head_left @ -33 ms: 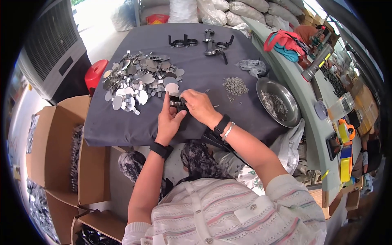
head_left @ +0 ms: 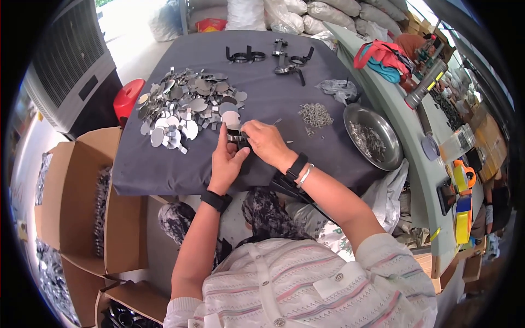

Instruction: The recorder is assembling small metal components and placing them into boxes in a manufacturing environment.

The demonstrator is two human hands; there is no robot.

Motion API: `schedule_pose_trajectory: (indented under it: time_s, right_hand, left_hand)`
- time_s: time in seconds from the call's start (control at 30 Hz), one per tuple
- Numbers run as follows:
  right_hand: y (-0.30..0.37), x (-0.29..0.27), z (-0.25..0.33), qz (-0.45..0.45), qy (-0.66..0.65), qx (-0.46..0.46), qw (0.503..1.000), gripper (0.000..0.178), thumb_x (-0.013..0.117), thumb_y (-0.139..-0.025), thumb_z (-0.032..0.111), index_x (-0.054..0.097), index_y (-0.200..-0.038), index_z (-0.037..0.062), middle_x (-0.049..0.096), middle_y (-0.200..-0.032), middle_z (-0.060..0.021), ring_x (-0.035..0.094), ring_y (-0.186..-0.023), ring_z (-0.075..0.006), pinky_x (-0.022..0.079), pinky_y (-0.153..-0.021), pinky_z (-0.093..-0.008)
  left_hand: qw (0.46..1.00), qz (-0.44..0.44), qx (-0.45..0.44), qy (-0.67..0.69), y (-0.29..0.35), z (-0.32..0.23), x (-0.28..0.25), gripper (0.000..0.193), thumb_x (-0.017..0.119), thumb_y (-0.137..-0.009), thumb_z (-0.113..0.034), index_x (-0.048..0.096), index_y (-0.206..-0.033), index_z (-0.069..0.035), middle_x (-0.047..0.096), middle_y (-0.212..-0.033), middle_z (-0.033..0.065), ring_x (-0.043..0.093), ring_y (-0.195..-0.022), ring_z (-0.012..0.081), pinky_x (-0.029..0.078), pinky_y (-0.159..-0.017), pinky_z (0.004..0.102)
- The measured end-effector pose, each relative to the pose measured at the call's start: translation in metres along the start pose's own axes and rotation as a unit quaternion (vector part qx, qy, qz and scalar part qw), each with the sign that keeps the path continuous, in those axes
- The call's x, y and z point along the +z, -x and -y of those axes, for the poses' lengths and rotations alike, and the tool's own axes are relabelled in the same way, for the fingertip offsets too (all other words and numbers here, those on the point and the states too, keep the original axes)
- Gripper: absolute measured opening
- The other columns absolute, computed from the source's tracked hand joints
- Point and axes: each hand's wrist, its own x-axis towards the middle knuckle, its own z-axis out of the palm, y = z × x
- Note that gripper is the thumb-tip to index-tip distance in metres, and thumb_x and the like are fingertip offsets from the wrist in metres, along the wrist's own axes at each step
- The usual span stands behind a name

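Two bare hands, we record, meet near the front of the tabletop, a dark wristband on each wrist. Left hand point(head_left: 226, 167): index finger and thumb pinch a small ring-shaped piece point(head_left: 235, 138), black and silver, held between them. Right hand point(head_left: 267, 143): fingers point(head_left: 251, 129) bunched together, touching the piece's right side; their tips are partly hidden, so we cannot tell whether they pinch it. One pale disc point(head_left: 230, 118) shows just beyond the left index fingertip; whether it touches the piece we cannot tell.

Farther out, we list one tabletop point(head_left: 273, 90), draped in dark grey cloth. To the left, a heap of flat metal pieces point(head_left: 191, 129), many round and tabbed. To the right, a small pile of metal fittings point(head_left: 315, 116); beyond it, a crumpled clear bag point(head_left: 334, 89). Near the right edge, a metal bowl point(head_left: 387, 131) containing small metal parts. Toward the far edge, several black rings with tabs point(head_left: 283, 70).

Off the tabletop, we note a red seat point(head_left: 129, 100) and cardboard boxes point(head_left: 126, 224) at left, a pale green bench point(head_left: 407, 117) at right, and filled sacks point(head_left: 329, 16) behind.
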Motion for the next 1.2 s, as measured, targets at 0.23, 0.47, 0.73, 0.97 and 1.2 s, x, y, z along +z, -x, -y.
schedule_pose_trajectory:
  time_s: [0.23, 0.47, 0.73, 0.97, 1.2]
  right_hand:
    - [-0.001, 0.002, 0.002, 0.023, 0.010, -0.063, 0.998, 0.016, 0.059, -0.071, 0.005, 0.049, -0.083, 0.0041, 0.054, -0.080, -0.0108, 0.059, -0.076, -0.0311, 0.050, -0.063, -0.0404]
    - [0.000, 0.002, 0.000, 0.035, 0.013, -0.024, 0.999, 0.018, 0.060, -0.071, 0.004, 0.049, -0.085, 0.0034, 0.055, -0.081, -0.0108, 0.060, -0.075, -0.0307, 0.051, -0.064, -0.0399]
    - [0.005, -0.001, 0.003, 0.013, 0.006, -0.049, 0.999, 0.018, 0.060, -0.071, 0.004, 0.054, -0.088, 0.0038, 0.057, -0.084, -0.0087, 0.061, -0.078, -0.0285, 0.051, -0.063, -0.0376]
    - [0.009, 0.002, 0.005, 0.016, 0.012, -0.024, 1.000, 0.017, 0.060, -0.073, 0.002, 0.054, -0.088, 0.0030, 0.059, -0.087, -0.0095, 0.061, -0.080, -0.0305, 0.051, -0.065, -0.0389]
    - [0.004, -0.012, -0.016, -0.032, -0.030, 0.073, 0.996, 0.023, 0.056, -0.090, 0.024, 0.057, -0.091, 0.0007, 0.057, -0.079, -0.0159, 0.058, -0.069, -0.0355, 0.047, -0.062, -0.0430]
  left_hand:
    - [1.000, 0.015, -0.004, 0.017, 0.000, 0.002, -0.001, 0.072, 0.064, -0.084, -0.003, 0.026, -0.146, -0.004, 0.045, -0.071, -0.0063, 0.039, -0.060, 0.0015, 0.033, -0.050, 0.0176]
    - [0.999, 0.017, -0.015, 0.040, -0.002, -0.001, -0.001, 0.066, 0.066, -0.082, -0.002, 0.035, -0.141, -0.001, 0.053, -0.077, -0.0030, 0.045, -0.064, 0.0024, 0.037, -0.056, 0.0178]
    - [0.999, 0.029, -0.023, 0.032, -0.003, -0.008, 0.000, 0.050, 0.065, -0.081, 0.001, 0.049, -0.128, 0.001, 0.058, -0.079, -0.0015, 0.048, -0.068, 0.0034, 0.041, -0.060, 0.0183]
    - [0.997, -0.010, -0.035, 0.066, -0.006, 0.002, 0.001, 0.028, 0.047, -0.092, -0.007, 0.057, -0.118, -0.003, 0.050, -0.067, -0.0048, 0.042, -0.048, 0.0012, 0.034, -0.042, 0.0183]
    - [0.997, -0.048, -0.036, 0.052, -0.009, -0.002, 0.005, 0.022, 0.049, -0.092, -0.006, 0.060, -0.111, -0.003, 0.048, -0.062, -0.0045, 0.038, -0.046, 0.0014, 0.032, -0.039, 0.0205]
